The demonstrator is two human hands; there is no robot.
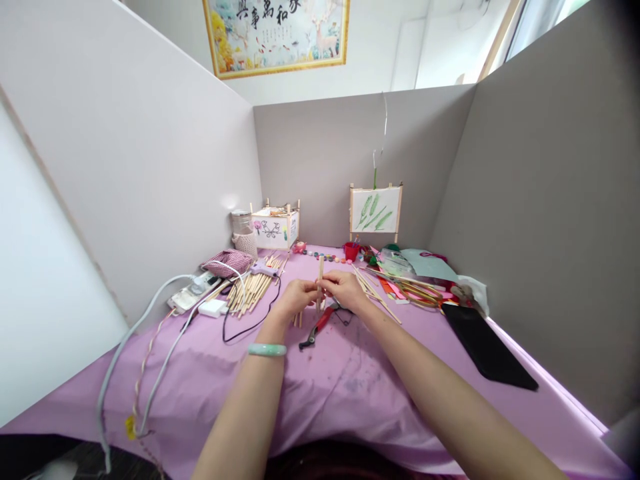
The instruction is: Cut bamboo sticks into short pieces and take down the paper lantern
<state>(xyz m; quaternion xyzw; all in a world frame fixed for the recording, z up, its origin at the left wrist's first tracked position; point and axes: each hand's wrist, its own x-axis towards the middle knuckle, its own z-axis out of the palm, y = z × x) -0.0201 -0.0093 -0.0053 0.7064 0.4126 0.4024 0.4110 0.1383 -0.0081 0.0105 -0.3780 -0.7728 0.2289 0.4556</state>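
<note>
In the head view, my left hand (300, 295) and my right hand (343, 288) meet near the middle of the table. Both have their fingers closed around an upright wooden stick (321, 267), which may be more than one stick pressed together. Short stick ends show below my left hand. Red-handled pliers (323, 323) lie on the purple cloth (350, 373) just below the hands, with a thin dark wire beside them. My fingers hide the lower part of the held stick.
Left are many loose sticks (255, 287), a glue gun (265, 268), cables and a power strip (187, 297). Behind stand a stick-framed box (273, 228) and a red cup (351, 251). Right lie coloured papers, a hoop and a black tablet-like slab (487, 347). Grey panels surround the table.
</note>
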